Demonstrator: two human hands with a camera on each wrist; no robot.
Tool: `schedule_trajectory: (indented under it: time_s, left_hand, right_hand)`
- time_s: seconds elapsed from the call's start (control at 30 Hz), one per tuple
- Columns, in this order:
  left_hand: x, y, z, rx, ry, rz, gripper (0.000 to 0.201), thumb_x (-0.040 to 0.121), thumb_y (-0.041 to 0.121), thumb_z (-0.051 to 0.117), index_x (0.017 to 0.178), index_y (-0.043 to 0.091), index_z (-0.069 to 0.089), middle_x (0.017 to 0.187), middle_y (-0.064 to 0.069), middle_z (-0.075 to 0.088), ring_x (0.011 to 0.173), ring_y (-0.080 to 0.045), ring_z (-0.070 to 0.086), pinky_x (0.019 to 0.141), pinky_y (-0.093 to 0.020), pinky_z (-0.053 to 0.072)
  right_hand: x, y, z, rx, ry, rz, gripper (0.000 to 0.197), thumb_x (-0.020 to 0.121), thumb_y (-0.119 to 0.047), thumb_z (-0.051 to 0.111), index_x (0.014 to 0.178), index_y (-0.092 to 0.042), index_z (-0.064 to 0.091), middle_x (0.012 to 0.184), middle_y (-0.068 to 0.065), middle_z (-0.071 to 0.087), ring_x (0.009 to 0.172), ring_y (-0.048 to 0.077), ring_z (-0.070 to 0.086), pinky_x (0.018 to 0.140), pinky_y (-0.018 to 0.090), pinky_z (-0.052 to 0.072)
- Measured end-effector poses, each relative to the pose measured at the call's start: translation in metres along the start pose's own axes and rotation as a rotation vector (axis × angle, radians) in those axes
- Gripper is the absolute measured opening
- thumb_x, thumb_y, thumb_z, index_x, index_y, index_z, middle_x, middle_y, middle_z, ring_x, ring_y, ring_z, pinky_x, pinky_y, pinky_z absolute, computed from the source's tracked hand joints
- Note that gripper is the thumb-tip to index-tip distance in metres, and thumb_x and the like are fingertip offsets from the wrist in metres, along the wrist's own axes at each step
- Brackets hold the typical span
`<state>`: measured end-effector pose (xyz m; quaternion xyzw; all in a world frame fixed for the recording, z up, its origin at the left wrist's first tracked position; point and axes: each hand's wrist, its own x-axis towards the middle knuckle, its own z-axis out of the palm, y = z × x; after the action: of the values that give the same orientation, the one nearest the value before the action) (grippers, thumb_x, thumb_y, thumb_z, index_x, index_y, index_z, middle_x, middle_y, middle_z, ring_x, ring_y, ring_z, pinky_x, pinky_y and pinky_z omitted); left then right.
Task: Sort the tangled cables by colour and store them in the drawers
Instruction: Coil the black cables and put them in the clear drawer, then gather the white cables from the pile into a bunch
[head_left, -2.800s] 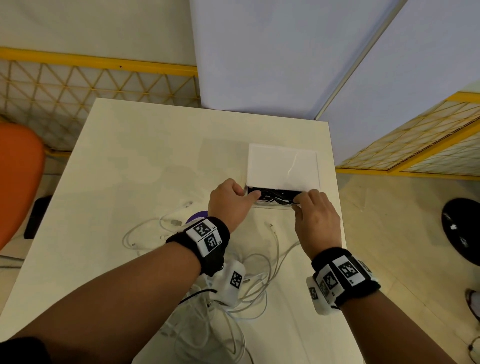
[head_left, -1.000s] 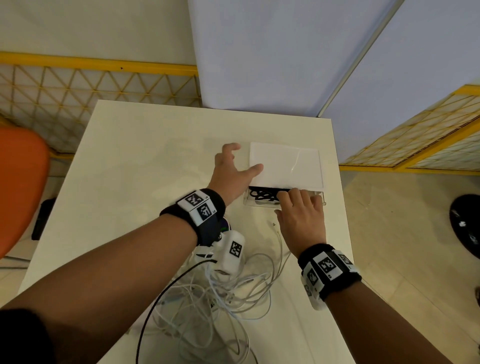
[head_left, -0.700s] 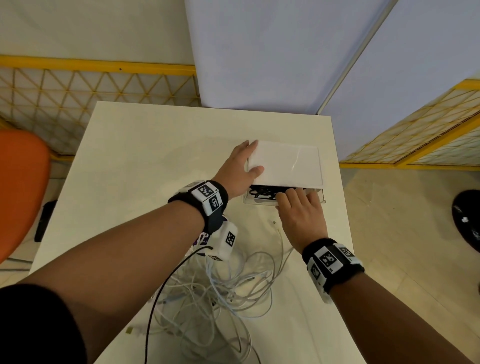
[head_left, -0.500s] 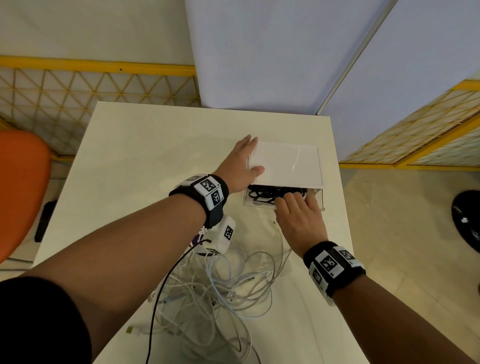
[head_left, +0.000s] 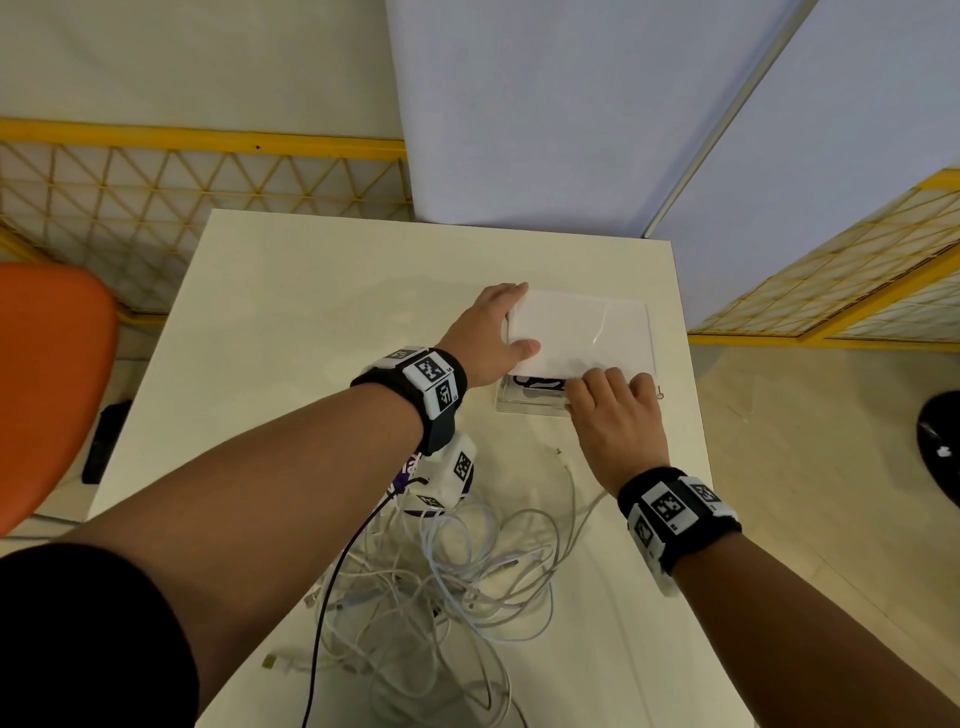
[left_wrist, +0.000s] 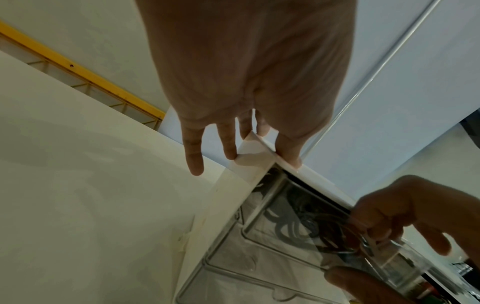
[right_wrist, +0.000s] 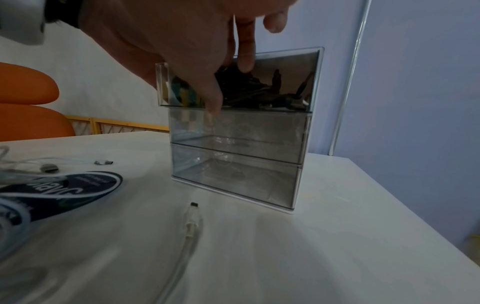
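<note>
The left hand (head_left: 485, 332) lies flat-fingered against the left top corner of the drawer unit (head_left: 582, 332), steadying it on the surface (head_left: 291, 322). The right hand (head_left: 613, 415) curls its fingers over the front of the top drawer (right_wrist: 239, 82), part-way out, black cables (head_left: 537, 383) inside; how firmly it grips is hard to judge. White cables (head_left: 447, 561) lie tangled nearer.

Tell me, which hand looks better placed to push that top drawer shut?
Probably the right hand: its fingers already rest on the top drawer front, while the left hand braces the cabinet.
</note>
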<state>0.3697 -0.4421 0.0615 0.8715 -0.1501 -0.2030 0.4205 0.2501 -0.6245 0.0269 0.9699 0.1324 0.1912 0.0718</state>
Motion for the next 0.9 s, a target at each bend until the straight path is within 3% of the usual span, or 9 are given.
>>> schedule_trajectory:
  time_s: [0.13, 0.33, 0.6, 0.8, 0.9]
  left_hand:
    - [0.001, -0.001, 0.001, -0.009, 0.005, 0.007, 0.077, 0.093, 0.024, 0.07, 0.157, 0.016, 0.028, 0.161, -0.002, 0.027, 0.142, -0.022, 0.038, 0.117, -0.039, 0.033]
    - [0.001, -0.003, 0.002, -0.032, 0.011, 0.011, 0.077, 0.091, 0.025, 0.073, 0.156, 0.017, 0.03, 0.159, -0.002, 0.03, 0.137, -0.022, 0.043, 0.114, -0.04, 0.038]
    - [0.0, -0.004, 0.0, -0.075, 0.001, -0.006, 0.078, 0.091, 0.026, 0.073, 0.156, 0.02, 0.031, 0.158, -0.001, 0.031, 0.136, -0.022, 0.046, 0.112, -0.038, 0.041]
    - [-0.02, -0.009, -0.002, -0.237, -0.022, -0.091, 0.089, 0.09, 0.031, 0.074, 0.157, 0.039, 0.017, 0.162, -0.004, 0.024, 0.133, -0.023, 0.049, 0.1, -0.029, 0.044]
    - [-0.048, -0.016, -0.003, -0.266, 0.043, -0.102, 0.087, 0.09, 0.03, 0.074, 0.155, 0.037, 0.017, 0.158, -0.005, 0.029, 0.125, -0.02, 0.053, 0.096, -0.027, 0.043]
  right_hand:
    - [-0.001, -0.001, 0.0, 0.016, 0.016, 0.009, 0.032, 0.079, -0.002, 0.07, 0.108, -0.009, 0.059, 0.092, 0.008, 0.056, 0.078, 0.03, 0.048, 0.069, 0.041, 0.034]
    - [0.01, 0.0, -0.005, 0.092, 0.078, 0.127, 0.033, 0.082, -0.007, 0.073, 0.11, -0.01, 0.058, 0.099, 0.011, 0.058, 0.083, 0.032, 0.052, 0.072, 0.043, 0.038]
    - [0.017, -0.001, -0.011, 0.112, 0.002, 0.2, 0.035, 0.083, -0.018, 0.075, 0.111, -0.009, 0.057, 0.099, 0.011, 0.058, 0.086, 0.032, 0.052, 0.074, 0.045, 0.04]
    - [0.007, -0.018, -0.029, 0.215, -0.03, 0.144, 0.036, 0.084, -0.029, 0.072, 0.11, -0.008, 0.059, 0.101, 0.01, 0.058, 0.089, 0.031, 0.053, 0.078, 0.043, 0.04]
    - [-0.009, -0.038, -0.042, 0.336, -0.064, 0.1, 0.026, 0.088, -0.031, 0.069, 0.102, -0.011, 0.06, 0.096, 0.006, 0.058, 0.086, 0.027, 0.052, 0.076, 0.04, 0.04]
